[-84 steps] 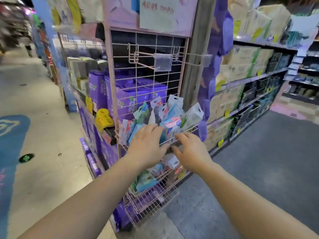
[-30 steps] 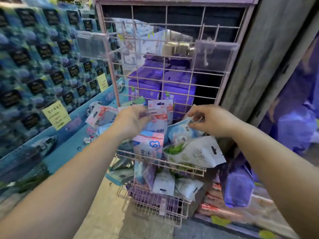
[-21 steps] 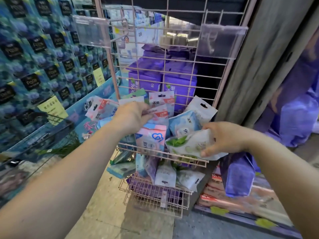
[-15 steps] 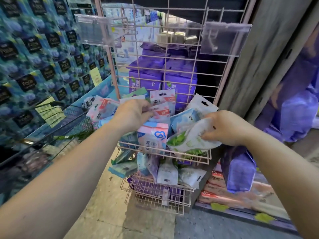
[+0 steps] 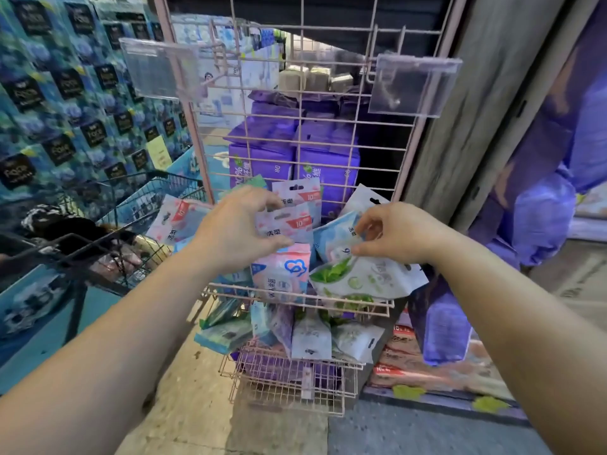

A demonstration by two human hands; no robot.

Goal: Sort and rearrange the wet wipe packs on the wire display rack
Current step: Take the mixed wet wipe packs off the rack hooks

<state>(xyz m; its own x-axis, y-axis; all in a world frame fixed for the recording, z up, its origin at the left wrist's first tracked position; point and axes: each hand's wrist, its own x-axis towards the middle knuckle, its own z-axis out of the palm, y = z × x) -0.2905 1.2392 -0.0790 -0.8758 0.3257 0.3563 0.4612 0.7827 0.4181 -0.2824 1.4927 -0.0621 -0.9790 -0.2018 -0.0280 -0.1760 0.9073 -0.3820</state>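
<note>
**Two hands sorting wet wipe packs in a wire basket**

Both bare forearms reach toward the pink wire basket (image 5: 297,298). Above its front rail, the left hand (image 5: 235,229) grips a pink-and-white pack (image 5: 289,223). The right hand (image 5: 399,233) pinches a light blue pack (image 5: 333,236), just above a green-leaf pack (image 5: 364,279). Behind the basket rises the rack's wire grid (image 5: 315,103).

At nine o'clock the shopping cart (image 5: 108,238) is blurred; the left hand (image 5: 236,231) hides part of the pink pack (image 5: 289,221).
</note>
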